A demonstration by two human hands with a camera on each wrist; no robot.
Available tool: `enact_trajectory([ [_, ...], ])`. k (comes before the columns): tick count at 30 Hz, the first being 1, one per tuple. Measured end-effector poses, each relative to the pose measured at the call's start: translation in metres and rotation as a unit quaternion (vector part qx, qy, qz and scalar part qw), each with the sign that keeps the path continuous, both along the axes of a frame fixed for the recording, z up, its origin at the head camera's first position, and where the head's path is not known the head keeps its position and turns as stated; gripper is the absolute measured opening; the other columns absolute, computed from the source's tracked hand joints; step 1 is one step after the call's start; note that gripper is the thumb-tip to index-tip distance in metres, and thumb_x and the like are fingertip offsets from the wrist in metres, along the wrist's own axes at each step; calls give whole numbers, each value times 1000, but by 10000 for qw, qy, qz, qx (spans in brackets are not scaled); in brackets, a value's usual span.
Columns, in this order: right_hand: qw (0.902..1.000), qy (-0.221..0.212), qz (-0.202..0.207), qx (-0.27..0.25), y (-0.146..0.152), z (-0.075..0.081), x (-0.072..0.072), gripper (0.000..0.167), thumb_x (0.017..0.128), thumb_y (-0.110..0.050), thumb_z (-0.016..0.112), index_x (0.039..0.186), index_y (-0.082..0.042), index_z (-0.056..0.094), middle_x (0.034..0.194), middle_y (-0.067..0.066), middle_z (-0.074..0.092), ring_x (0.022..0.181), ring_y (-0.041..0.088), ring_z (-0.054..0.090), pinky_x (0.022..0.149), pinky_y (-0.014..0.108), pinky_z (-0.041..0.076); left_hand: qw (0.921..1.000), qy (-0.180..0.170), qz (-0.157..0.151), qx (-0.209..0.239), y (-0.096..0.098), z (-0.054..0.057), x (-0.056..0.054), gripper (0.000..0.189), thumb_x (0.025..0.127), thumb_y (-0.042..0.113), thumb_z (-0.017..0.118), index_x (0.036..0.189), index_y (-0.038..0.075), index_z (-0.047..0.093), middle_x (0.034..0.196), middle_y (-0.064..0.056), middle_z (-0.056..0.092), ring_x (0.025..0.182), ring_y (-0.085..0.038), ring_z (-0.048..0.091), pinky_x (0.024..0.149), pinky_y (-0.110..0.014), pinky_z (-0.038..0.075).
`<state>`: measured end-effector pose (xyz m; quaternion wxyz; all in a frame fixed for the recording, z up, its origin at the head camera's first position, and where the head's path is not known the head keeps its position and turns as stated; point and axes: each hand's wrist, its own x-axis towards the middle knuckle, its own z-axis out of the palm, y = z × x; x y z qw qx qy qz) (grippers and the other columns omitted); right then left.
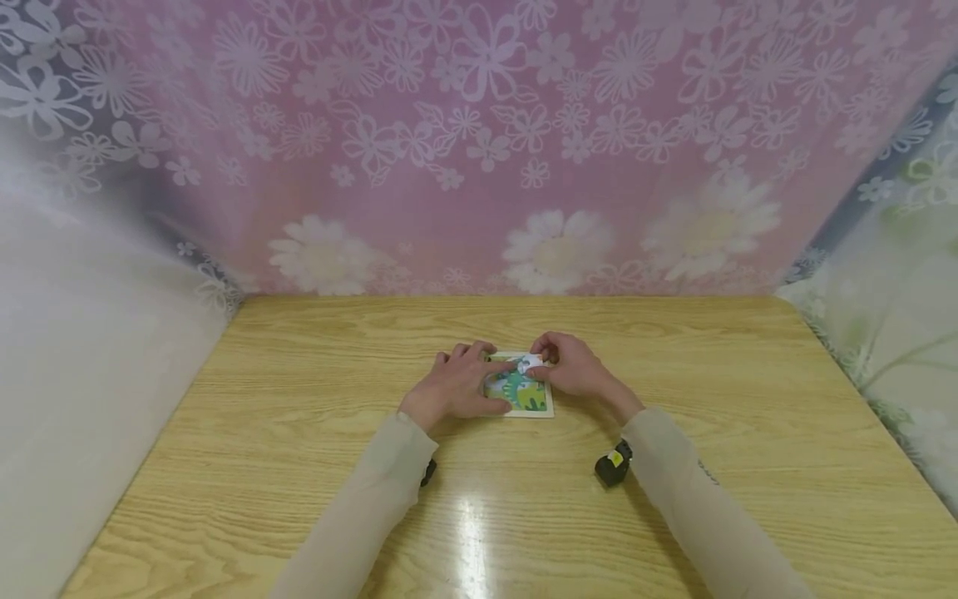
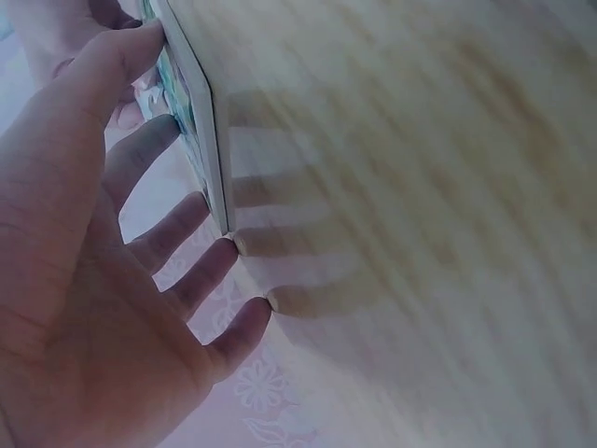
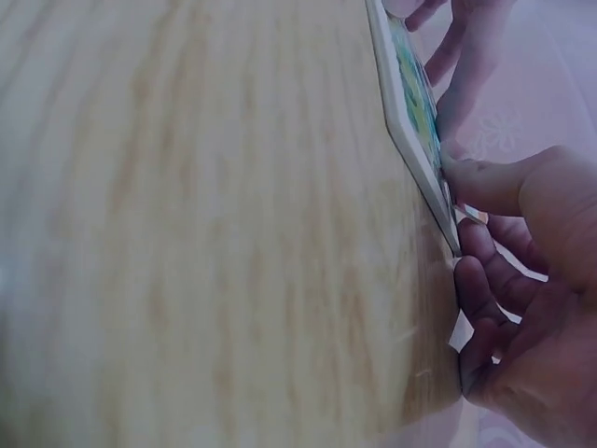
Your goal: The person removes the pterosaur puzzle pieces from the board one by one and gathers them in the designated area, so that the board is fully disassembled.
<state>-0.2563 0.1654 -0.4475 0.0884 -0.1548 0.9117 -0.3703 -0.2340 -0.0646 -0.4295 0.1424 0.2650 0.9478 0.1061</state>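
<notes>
The head view is facing forward and down from high above the desk [image 1: 224, 466]; both wrist views, tilted sidelong, are looking low along it from close by, all three sharing the picture board [image 3: 395, 103].

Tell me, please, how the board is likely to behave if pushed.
The board is probably stiff: its edges look straight and unbent. It should slide rather than tip, as it lies flat on the table. Being thin, it is likely fairly light.
</notes>
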Motion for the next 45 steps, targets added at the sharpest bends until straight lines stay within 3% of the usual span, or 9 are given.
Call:
enact_trajectory([
  [7,9992,98,-21,-379,7,-5,-3,13,99,-11,66,109,-3,67,98,12,68,85,19,61,79,32,48,10000,13,-10,97,-1,-1,0,68,94,61,64,155,40,43,164,-3,30,142,-32,37,106,-57,35],
  [20,9957,-47,-393,-840,26,0,0,16,101,-19,65,111,-6,70,102,13,73,88,21,69,80,32,53,9996,-101,40,266,2,1,2,68,94,58,66,155,40,43,164,-1,31,144,-33,36,109,-58,33],
  [30,9959,144,-596,-663,54,9,2,16,99,-15,68,111,-5,71,105,15,72,89,25,70,75,29,55,9952,-228,201,928,-5,-5,4,58,96,50,68,150,33,52,166,-1,31,149,-35,30,111,-62,29],
  [37,9954,315,-790,-436,78,9,5,17,99,-15,69,112,-4,72,106,16,72,94,26,71,76,25,54,9794,-289,405,1956,4,-4,6,37,97,40,69,129,22,68,149,-9,48,136,-37,42,109,-66,31],
  [45,9957,242,-808,-379,99,10,3,19,98,-15,70,113,-4,73,105,18,73,92,27,72,67,25,53,9801,-435,533,1862,7,-8,3,31,92,39,76,119,25,72,146,-8,48,133,-38,41,107,-66,27],
])
